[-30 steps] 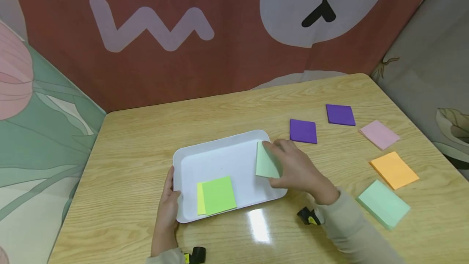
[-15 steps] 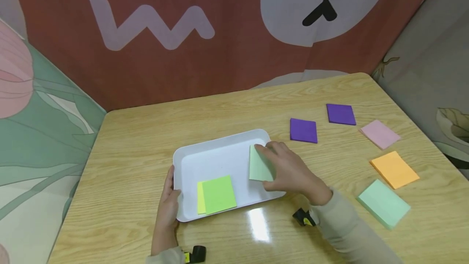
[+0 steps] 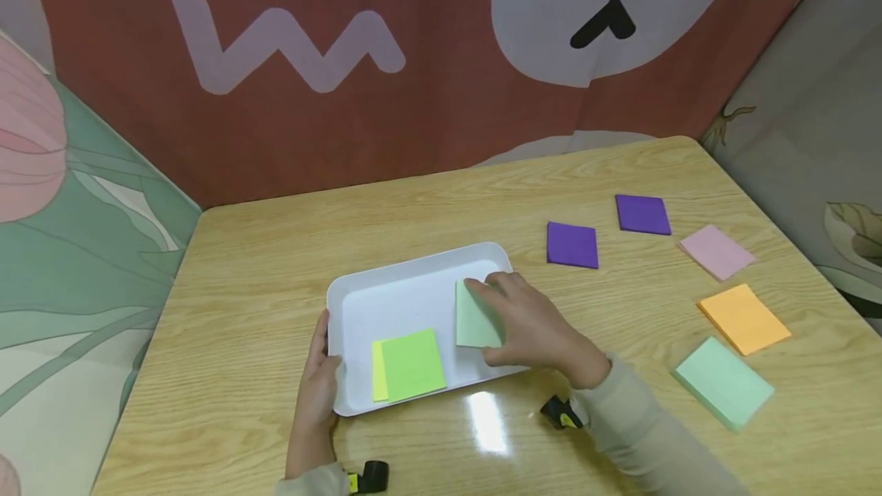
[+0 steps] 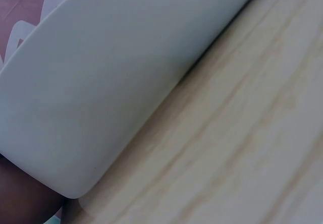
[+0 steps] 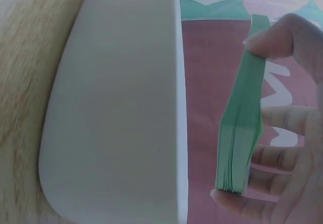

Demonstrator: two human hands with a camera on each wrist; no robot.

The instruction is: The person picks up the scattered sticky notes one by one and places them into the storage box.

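Observation:
A white tray (image 3: pixel 389 301) lies angled on the wooden table. My left hand (image 3: pixel 318 381) grips its left end, thumb at the rim and fingers along the outer wall. In the left wrist view, the tray's side wall (image 4: pixel 101 93) fills much of the picture. Over the tray's right half, my right hand (image 3: pixel 534 327) holds a pale green pad of sticky notes (image 3: pixel 475 320). The right wrist view shows the pad's layered edge (image 5: pixel 237 128) between thumb and fingers, above the tray rim. Inside the tray, a lime green pad (image 3: pixel 415 364) overlaps a yellow one (image 3: pixel 379 373).
Two purple pads (image 3: pixel 573 245) (image 3: pixel 643 214) lie beyond the tray to the right. Further right are a pink pad (image 3: pixel 717 252), an orange pad (image 3: pixel 744 318) and a thick mint green pad (image 3: pixel 723 381). A printed curtain (image 3: pixel 310 128) hangs behind the table.
My right hand has carried the pale green pad leftward and slightly nearer over the tray, toward the lime green pad. The left hand and the tray have stayed put.

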